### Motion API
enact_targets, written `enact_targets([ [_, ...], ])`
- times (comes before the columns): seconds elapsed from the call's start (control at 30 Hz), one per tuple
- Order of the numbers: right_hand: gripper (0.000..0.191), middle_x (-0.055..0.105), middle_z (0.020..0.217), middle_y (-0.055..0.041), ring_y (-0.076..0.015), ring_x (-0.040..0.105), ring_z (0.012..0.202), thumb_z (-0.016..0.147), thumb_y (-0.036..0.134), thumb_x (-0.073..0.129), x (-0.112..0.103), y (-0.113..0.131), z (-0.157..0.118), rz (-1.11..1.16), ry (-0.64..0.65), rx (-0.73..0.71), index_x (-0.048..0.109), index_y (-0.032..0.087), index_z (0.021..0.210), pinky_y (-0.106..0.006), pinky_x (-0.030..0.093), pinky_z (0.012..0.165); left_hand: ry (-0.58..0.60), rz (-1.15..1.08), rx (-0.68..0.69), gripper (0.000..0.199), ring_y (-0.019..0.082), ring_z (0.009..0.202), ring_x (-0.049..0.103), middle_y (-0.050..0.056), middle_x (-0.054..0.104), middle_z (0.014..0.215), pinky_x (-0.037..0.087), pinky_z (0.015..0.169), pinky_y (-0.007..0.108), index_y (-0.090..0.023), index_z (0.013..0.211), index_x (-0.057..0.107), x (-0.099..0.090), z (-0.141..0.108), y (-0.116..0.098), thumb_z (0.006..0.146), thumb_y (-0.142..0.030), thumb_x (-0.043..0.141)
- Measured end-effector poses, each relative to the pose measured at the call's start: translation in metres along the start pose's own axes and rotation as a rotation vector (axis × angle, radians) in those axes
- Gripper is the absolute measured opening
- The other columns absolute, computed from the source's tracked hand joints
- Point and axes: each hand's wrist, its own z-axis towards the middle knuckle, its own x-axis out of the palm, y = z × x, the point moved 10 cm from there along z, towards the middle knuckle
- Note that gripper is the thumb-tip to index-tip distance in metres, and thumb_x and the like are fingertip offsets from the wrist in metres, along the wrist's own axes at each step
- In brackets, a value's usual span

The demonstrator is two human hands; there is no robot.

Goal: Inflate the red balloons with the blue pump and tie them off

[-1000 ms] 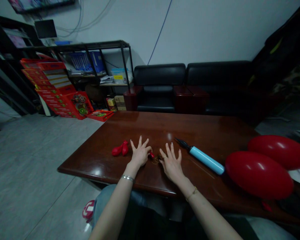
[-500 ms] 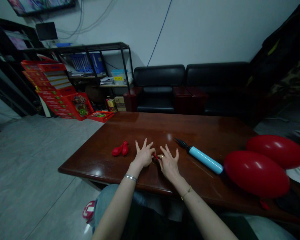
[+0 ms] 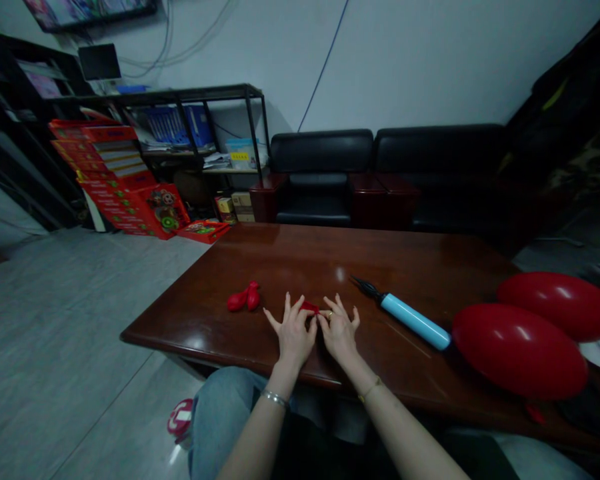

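Observation:
Between my hands, just above the brown table (image 3: 380, 253), is a small uninflated red balloon (image 3: 309, 307). My left hand (image 3: 296, 333) pinches it with thumb and forefinger while the other fingers spread out. From the other side my right hand (image 3: 339, 330) pinches the same balloon, its fingertips close to those of the left. To the left lie small red balloons (image 3: 238, 301), slightly puffed. A light blue hand pump (image 3: 414, 320) with a black nozzle rests to the right. Beyond the pump are two large inflated red balloons (image 3: 520, 350), one partly behind the other.
Black sofas (image 3: 325, 150) stand behind the table against the wall. At the left are a metal shelf (image 3: 215, 93) with blue folders and a stack of red boxes (image 3: 125, 180). A pink-and-white object (image 3: 181, 419) is on the floor beside my knee.
My left hand has turned and shifted slightly right, with its fingers pointing more forward. The red balloon between the hands now shows more, pinched by both. The camera view has shifted a little.

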Motion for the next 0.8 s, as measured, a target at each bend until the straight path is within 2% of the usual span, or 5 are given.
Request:
enact_targets([
  [0.1,0.032,0.063,0.134,-0.0059,-0.0284,0.041,0.14,0.094,0.027,0.042,-0.003,0.005,-0.001,-0.009,-0.006,-0.03,0.074,0.024,0.093,-0.062,0.006,0.116,-0.036,-0.007,0.007,0.012,0.031,0.146,0.031,0.001,0.059,0.139,-0.021,0.114,0.063,-0.027,0.088,0.064,-0.002,0.001,0.0,0.091,-0.028,0.053],
  [0.23,0.029,0.063,0.134,-0.0019,-0.0264,0.038,0.141,0.094,0.029,0.045,-0.005,0.01,-0.002,-0.075,-0.027,-0.056,0.074,0.026,0.09,-0.059,0.007,0.117,-0.076,0.044,-0.011,0.01,0.031,0.146,0.03,0.003,0.058,0.14,-0.012,0.117,0.066,-0.024,0.089,0.064,-0.007,-0.001,0.001,0.089,-0.026,0.054],
  [0.5,0.031,0.061,0.137,-0.0025,-0.0276,0.037,0.141,0.096,0.03,0.043,-0.005,0.015,0.0,-0.147,-0.028,-0.144,0.073,0.026,0.1,-0.06,0.01,0.116,0.009,0.069,0.042,0.012,0.032,0.149,0.022,0.002,0.051,0.147,-0.009,0.113,0.073,-0.026,0.094,0.066,-0.005,0.009,0.0,0.089,-0.028,0.055],
  [0.67,0.04,0.047,0.149,-0.0115,-0.031,0.026,0.146,0.094,0.036,0.045,-0.042,-0.002,0.013,-0.426,-0.135,-0.191,0.061,0.018,0.126,-0.061,0.008,0.116,-0.015,0.096,0.01,0.011,0.033,0.149,0.022,0.005,0.051,0.147,-0.005,0.112,0.075,-0.024,0.093,0.065,-0.017,0.026,0.007,0.089,-0.027,0.055],
  [0.8,0.048,0.037,0.155,-0.0164,-0.0341,0.011,0.15,0.088,0.03,0.05,-0.081,-0.043,0.028,-0.689,-0.17,-0.089,0.055,0.011,0.132,-0.064,0.004,0.115,-0.029,0.108,0.012,0.012,0.033,0.149,0.022,0.005,0.051,0.147,-0.005,0.112,0.075,-0.024,0.092,0.065,-0.021,0.032,0.008,0.09,-0.028,0.053],
])
